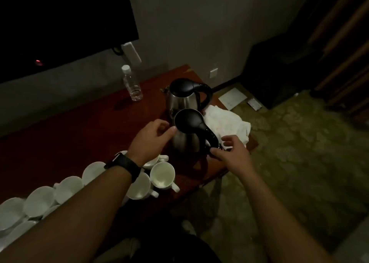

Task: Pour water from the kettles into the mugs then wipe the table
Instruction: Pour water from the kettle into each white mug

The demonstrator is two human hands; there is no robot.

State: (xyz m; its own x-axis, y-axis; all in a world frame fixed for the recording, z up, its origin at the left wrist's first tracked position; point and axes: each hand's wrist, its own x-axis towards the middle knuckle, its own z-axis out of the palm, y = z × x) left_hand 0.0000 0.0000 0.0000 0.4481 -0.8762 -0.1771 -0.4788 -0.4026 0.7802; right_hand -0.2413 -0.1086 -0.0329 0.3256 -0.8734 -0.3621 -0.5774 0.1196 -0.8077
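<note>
Nearest, a row of mugs point(162, 174) on the table point(79, 142), apparently empty. Left hand point(153, 136), loosely curled and holding nothing, sits beside the lid of kettle 1 point(187, 134). Right hand point(229, 152), fingers spread, touches its handle ungripped. Behind: cloth point(227, 122), kettle 2 point(183, 96). Step: pouring not begun. Next: close round the handle, lift, tip.

Cloth point(229, 123) right of kettles point(184, 142), perhaps touching

Head-worn view, down onto table point(79, 134)
</note>
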